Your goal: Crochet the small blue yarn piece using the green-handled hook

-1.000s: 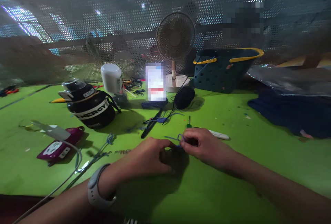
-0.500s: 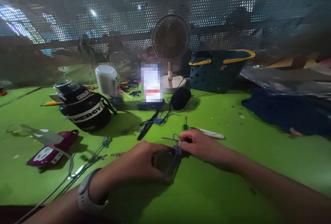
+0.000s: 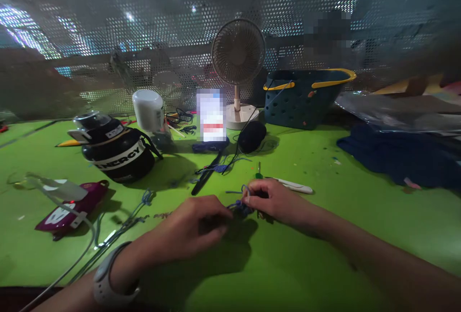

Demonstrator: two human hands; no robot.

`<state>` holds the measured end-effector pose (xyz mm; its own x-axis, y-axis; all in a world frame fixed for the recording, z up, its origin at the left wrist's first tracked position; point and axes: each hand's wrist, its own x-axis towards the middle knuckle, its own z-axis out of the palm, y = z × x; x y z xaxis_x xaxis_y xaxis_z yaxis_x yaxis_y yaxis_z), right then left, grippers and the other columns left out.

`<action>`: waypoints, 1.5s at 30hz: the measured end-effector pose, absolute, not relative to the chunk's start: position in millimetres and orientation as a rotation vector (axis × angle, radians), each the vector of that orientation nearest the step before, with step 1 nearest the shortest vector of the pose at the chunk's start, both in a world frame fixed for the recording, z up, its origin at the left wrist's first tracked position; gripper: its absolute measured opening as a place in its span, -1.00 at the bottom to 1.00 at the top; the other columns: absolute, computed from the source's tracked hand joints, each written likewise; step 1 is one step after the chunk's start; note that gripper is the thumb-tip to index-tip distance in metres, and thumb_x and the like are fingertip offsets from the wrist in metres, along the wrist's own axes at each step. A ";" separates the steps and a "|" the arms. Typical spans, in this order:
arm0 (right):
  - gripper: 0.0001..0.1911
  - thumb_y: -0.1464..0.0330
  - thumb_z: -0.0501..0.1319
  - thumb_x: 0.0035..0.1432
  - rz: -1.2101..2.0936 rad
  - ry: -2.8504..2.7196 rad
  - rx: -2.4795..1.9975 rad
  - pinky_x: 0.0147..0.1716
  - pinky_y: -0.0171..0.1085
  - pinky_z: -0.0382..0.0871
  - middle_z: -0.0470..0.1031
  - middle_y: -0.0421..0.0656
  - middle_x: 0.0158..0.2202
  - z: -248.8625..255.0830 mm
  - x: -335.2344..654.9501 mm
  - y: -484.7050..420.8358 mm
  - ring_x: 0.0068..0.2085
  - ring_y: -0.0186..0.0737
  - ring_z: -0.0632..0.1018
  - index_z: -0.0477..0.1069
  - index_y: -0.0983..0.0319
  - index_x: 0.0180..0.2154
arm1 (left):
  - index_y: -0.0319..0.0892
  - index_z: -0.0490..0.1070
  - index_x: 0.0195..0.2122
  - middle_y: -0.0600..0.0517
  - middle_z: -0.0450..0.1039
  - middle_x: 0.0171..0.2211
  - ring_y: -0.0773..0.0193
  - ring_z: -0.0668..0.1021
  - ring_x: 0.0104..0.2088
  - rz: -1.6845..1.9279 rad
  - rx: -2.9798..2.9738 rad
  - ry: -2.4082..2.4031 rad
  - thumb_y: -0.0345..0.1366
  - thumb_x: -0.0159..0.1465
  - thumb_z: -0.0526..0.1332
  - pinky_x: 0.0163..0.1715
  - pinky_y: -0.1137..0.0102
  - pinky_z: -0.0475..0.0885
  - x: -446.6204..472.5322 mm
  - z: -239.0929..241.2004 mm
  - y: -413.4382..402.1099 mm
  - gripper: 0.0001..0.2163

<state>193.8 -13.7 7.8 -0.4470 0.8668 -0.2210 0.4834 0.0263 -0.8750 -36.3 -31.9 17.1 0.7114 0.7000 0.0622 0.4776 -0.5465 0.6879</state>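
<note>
Near the table's middle, my right hand [image 3: 275,201] is closed, thumb and index finger pinching a small knotted piece of blue-purple yarn [image 3: 245,209]. A loose yarn end curls up beside those fingers. My left hand [image 3: 201,225], with a pale band on its wrist, is at the left end of the piece. Its curled fingers meet a strand there, while the thumb sits lower; the exact grip is partly hidden. Just beyond the right hand lie a green-handled tool [image 3: 258,175] with a metal tip and a white slim tool [image 3: 295,186].
A black bottle [image 3: 120,156], a maroon power bank [image 3: 68,213] and cords lie left. Further back stand a lit phone [image 3: 211,115], a fan [image 3: 238,53], a dark yarn ball [image 3: 252,137] and a teal basket [image 3: 298,105]. Dark cloth [image 3: 392,158] lies right.
The yarn piece has turned from hanging downward to lying more sideways between the hands. My left hand has shifted slightly left, its thumb drawn nearer the index finger.
</note>
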 end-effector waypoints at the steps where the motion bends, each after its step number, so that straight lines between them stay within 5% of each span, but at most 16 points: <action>1: -0.82 0.35 0.18 0.21 1.329 -1.980 -1.356 -0.52 -0.36 0.19 0.36 -0.21 -0.45 7.6 194.2 -12.9 -0.47 -0.37 0.34 0.42 0.28 -0.43 | -0.20 0.53 -0.18 -0.01 0.54 -0.31 0.30 0.54 -0.34 0.462 2.258 0.874 -0.39 0.24 0.20 -0.32 0.43 0.42 -35.9 19.6 -31.7 -0.84; 8: -0.73 0.28 0.20 0.20 1.140 -2.079 -1.278 -0.48 -0.35 0.14 0.29 -0.26 -0.48 3.6 200.2 -9.5 -0.44 -0.35 0.31 0.35 0.25 -0.51 | -0.16 0.59 -0.31 -0.06 0.50 -0.28 0.16 0.52 -0.24 0.685 2.385 1.048 -0.26 0.22 0.25 -0.20 0.22 0.39 -25.2 25.6 -19.5 -0.86; 12: -0.77 0.37 0.17 0.17 1.173 -2.089 -1.255 -0.54 -0.36 0.07 0.23 -0.32 -0.57 0.7 199.8 -8.0 -0.51 -0.38 0.26 0.30 0.24 -0.54 | -0.15 0.60 -0.27 -0.05 0.50 -0.34 0.18 0.51 -0.32 0.602 2.151 1.121 -0.12 0.30 0.15 -0.29 0.26 0.39 -6.9 15.4 -10.9 -0.72; 16: -0.87 0.51 0.19 0.04 1.131 -2.116 -1.216 -0.51 -0.36 0.10 0.29 -0.32 -0.58 0.3 197.4 -7.8 -0.51 -0.39 0.28 0.34 0.25 -0.53 | -0.18 0.60 -0.33 -0.03 0.54 -0.37 0.19 0.52 -0.32 0.743 1.789 1.178 -0.12 0.14 0.32 -0.30 0.31 0.38 10.5 3.4 -4.7 -0.77; 25: -0.86 0.33 0.24 0.20 1.201 -2.180 -1.209 -0.49 -0.36 0.26 0.50 -0.21 -0.46 5.4 207.0 -4.9 -0.48 -0.35 0.45 0.53 0.27 -0.31 | -0.17 0.54 -0.42 0.08 0.59 -0.48 0.37 0.53 -0.48 0.919 1.053 1.013 -0.17 0.08 0.39 -0.38 0.45 0.41 7.1 -4.0 3.8 -0.82; 31: -0.92 0.41 0.27 0.21 0.636 -2.358 -1.008 -0.24 -0.25 0.35 0.51 -0.10 -0.32 3.5 205.5 -6.2 -0.27 -0.21 0.52 0.54 0.28 -0.30 | -0.24 0.58 -0.37 -0.03 0.62 -0.43 0.29 0.54 -0.45 0.779 1.591 1.154 -0.30 0.14 0.30 -0.40 0.42 0.39 4.7 -0.5 5.6 -0.88; 37: -0.94 0.43 0.25 0.22 0.667 -2.303 -0.957 -0.04 -0.17 0.34 0.45 0.01 -0.04 2.0 202.9 -8.5 -0.05 -0.14 0.51 0.49 0.28 -0.32 | -0.18 0.60 -0.36 -0.01 0.63 -0.41 0.24 0.57 -0.40 0.695 2.131 1.131 -0.44 0.15 0.19 -0.38 0.39 0.41 1.4 -1.8 3.5 -0.83; 45: -0.90 0.35 0.19 0.24 1.043 -2.047 -1.272 -0.33 -0.26 0.37 0.53 -0.15 -0.34 4.9 197.8 -5.7 -0.30 -0.22 0.51 0.45 0.23 -0.29 | -0.21 0.56 -0.22 -0.06 0.61 -0.39 0.13 0.58 -0.40 0.838 2.751 1.033 -0.50 0.16 0.15 -0.37 0.25 0.44 -6.3 -10.7 -0.2 -0.76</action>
<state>197.8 -5.7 4.9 -0.4314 0.9018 0.0248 0.5102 0.2665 -0.8177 -6.3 -0.2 -10.7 0.6214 0.6314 0.4639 0.5842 -0.7679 0.2627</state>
